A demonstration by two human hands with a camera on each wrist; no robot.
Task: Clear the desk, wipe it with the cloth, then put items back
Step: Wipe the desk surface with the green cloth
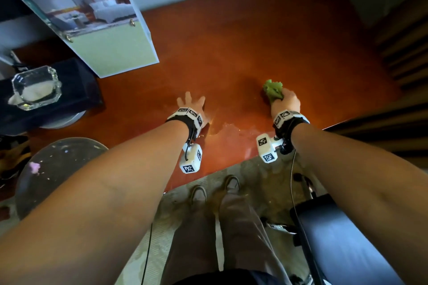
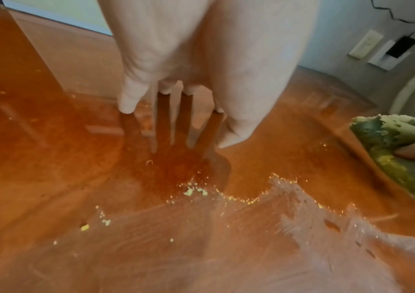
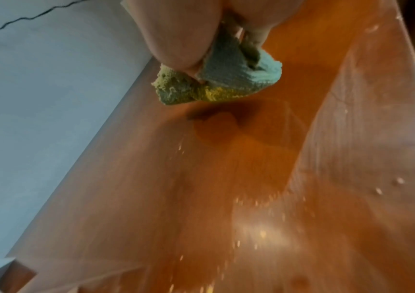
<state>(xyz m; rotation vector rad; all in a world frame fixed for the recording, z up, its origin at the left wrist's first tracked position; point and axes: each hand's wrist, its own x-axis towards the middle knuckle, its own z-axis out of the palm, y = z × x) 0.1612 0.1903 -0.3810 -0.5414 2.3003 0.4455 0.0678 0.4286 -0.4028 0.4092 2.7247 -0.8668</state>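
A glossy reddish-brown desk (image 1: 254,37) fills the middle of the head view. My right hand (image 1: 286,100) grips a bunched green cloth (image 1: 273,90) against the desk toward its right side; the cloth (image 3: 214,85) shows green, yellow and pale blue under the fingers, and its edge (image 2: 397,156) enters the left wrist view at right. My left hand (image 1: 191,103) lies flat on the desk with fingers spread, left of the cloth; its fingertips (image 2: 126,105) press the wood. Small yellow crumbs (image 2: 196,191) and a pale smeared patch (image 1: 229,132) lie near the front edge.
A pale-green box with a bedroom picture (image 1: 92,21) stands at the desk's back left. A glass dish (image 1: 36,87) sits on a dark box (image 1: 76,90) at left. A round stool (image 1: 55,169) and a dark chair (image 1: 342,238) flank my legs.
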